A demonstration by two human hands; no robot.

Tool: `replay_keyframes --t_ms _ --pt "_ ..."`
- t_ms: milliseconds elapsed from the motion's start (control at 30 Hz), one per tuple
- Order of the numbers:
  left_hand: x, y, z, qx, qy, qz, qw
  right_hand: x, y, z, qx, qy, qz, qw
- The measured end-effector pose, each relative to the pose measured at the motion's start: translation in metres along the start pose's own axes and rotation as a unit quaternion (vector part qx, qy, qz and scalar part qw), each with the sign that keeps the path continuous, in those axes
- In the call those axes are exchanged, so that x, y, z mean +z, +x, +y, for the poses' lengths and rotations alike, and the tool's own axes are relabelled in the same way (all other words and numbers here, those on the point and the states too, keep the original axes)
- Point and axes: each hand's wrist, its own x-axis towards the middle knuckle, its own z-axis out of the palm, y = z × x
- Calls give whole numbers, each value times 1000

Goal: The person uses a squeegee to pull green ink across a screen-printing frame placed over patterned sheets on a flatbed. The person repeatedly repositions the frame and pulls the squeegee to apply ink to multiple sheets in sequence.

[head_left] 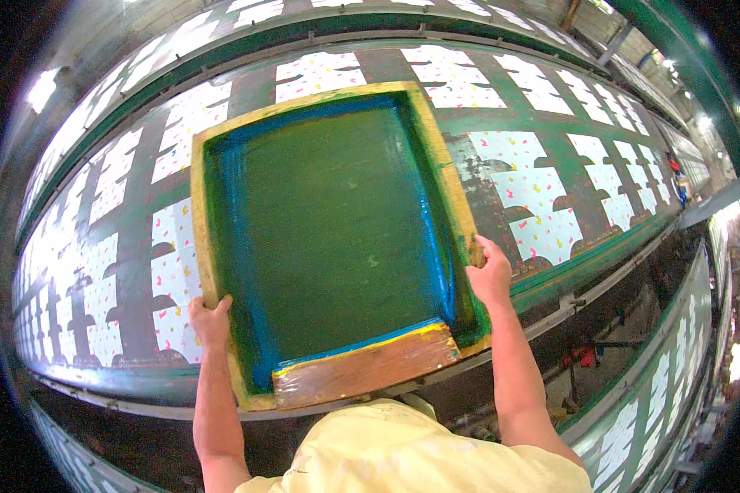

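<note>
A wooden-framed printing screen (329, 222) with dark green mesh and blue tape along its inner edges spans the middle of the view, over a long printing table. A brown, shiny wrapped board (366, 370) lies along its near edge. My left hand (210, 316) grips the left rail low down, thumb on top. My right hand (489, 275) holds the right rail somewhat higher. Around the screen lie white cut fabric pieces (534, 222) with small coloured prints, in rows on the table.
The dark green table (592, 283) has a metal rail along its near edge. Beyond it runs another row of tables (321, 20) with white pieces, and at lower right another (658, 386). Overhead green beams (707, 90) and posts cross the right side.
</note>
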Motion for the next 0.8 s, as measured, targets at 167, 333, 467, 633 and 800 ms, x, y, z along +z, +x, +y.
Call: replay_keyframes --t_ms 167,333,467,633,800 --pt "18 -34 58 35 10 34 999 -27 26 47 4 16 -9 1000" --pt "23 -47 86 14 24 -17 999 -39 38 73 14 60 -22 998" --pt "31 -51 95 9 32 -31 999 -43 41 85 22 55 -33 998" --pt "43 -56 93 5 53 -32 998 -50 32 80 -46 -17 -12 999" --pt "52 -53 84 -2 77 -52 996 -69 -37 24 -269 -142 -41 952"
